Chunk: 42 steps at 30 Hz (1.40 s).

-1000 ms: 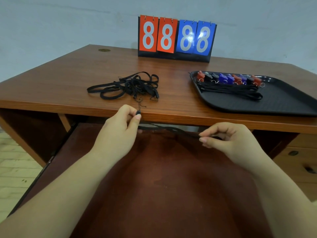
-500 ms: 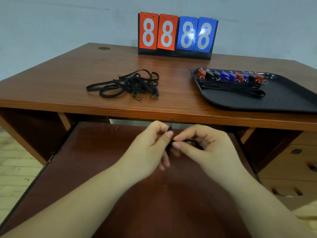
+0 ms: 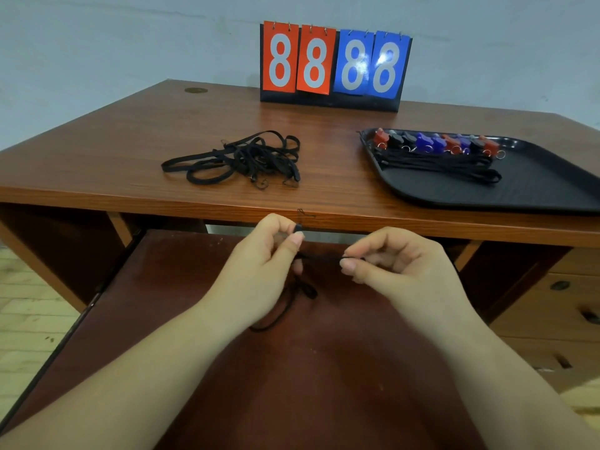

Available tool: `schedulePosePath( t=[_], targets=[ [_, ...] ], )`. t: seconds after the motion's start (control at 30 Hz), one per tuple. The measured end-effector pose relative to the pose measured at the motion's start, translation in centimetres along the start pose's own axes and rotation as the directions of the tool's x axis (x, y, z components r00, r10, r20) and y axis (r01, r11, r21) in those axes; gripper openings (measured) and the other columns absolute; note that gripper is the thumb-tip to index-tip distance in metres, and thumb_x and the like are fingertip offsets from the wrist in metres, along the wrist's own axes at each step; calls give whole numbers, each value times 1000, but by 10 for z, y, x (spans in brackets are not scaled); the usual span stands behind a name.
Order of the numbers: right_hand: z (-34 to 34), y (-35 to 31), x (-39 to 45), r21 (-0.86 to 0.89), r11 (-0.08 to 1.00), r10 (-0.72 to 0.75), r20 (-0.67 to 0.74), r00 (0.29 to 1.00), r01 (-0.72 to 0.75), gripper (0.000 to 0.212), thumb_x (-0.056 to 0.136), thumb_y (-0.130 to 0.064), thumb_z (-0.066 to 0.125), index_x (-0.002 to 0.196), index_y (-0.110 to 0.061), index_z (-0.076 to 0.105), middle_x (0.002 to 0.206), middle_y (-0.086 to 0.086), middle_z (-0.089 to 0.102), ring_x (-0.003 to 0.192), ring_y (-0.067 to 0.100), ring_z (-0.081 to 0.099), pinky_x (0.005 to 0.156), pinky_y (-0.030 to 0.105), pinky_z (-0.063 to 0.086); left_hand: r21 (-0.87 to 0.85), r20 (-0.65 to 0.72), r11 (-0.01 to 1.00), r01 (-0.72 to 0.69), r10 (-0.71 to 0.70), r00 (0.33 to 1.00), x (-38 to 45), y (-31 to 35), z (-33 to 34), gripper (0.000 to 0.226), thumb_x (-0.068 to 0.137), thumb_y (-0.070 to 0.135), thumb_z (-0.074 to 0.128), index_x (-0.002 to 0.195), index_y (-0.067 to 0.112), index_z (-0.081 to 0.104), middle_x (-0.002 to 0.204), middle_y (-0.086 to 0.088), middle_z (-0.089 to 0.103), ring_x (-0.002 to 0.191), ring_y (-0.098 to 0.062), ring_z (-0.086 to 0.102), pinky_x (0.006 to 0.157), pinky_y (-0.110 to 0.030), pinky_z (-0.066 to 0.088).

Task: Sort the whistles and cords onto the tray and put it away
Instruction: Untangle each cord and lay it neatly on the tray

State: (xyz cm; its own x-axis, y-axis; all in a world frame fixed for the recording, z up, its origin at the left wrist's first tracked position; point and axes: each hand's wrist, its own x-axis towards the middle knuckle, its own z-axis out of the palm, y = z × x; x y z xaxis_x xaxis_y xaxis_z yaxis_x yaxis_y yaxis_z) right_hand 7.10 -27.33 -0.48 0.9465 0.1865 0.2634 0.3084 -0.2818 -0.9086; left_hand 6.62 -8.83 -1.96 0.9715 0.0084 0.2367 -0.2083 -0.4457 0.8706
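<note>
Cord (image 3: 293, 293) now stretched between my hands over pull-out shelf (image 3: 324, 368); half a second ago hands were together. Left hand (image 3: 259, 264) pinches clip end, right hand (image 3: 399, 271) pinches strand. Straightening it for tray (image 3: 535, 190); tangled pile (image 3: 240, 159) left on surface (image 3: 130, 151).

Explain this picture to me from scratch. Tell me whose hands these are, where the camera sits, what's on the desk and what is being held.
No machine here: a person works bare-handed, and the single picture comes from a camera worn on their head, looking forward and down. The left hand pinches the clip end of a black cord, and the right hand pinches the same cord further along; the rest dangles below, in front of the desk. On the desk lie a tangled pile of cords, a black tray holding a row of red, black and blue whistles with straightened cords beside them, and a flip scoreboard showing 88 88.
</note>
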Motion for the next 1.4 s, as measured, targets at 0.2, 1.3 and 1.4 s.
schedulePosePath(
  t=[0.2,1.3,1.4],
  targets=[
    [-2,-2,-1,-27,999,-18,53,998,20,15,73,-13,77,79,-25,71,77,-4,70,76,12,67,70,19,52,-22,-74,1000,-14,12,997,-1,2,-3,10,86,36,59,90,30,66,92,-2,67,86,-18,62,82,-38,53],
    [8,2,-2,115,993,-28,-64,998,36,27,73,-22,73,99,-23,63,89,-7,71,79,5,67,73,19,53,-214,278,969,120,-57,959,-6,10,3,11,86,28,62,83,29,72,81,7,68,80,-10,63,79,-25,48],
    [14,3,-4,177,980,78,79,994,-91,42,70,-40,61,109,-26,58,94,-15,71,91,0,66,78,13,49,-213,153,975,62,-30,988,-4,9,1,9,80,36,63,76,34,71,88,3,61,85,-18,59,78,-21,46]
  ],
)
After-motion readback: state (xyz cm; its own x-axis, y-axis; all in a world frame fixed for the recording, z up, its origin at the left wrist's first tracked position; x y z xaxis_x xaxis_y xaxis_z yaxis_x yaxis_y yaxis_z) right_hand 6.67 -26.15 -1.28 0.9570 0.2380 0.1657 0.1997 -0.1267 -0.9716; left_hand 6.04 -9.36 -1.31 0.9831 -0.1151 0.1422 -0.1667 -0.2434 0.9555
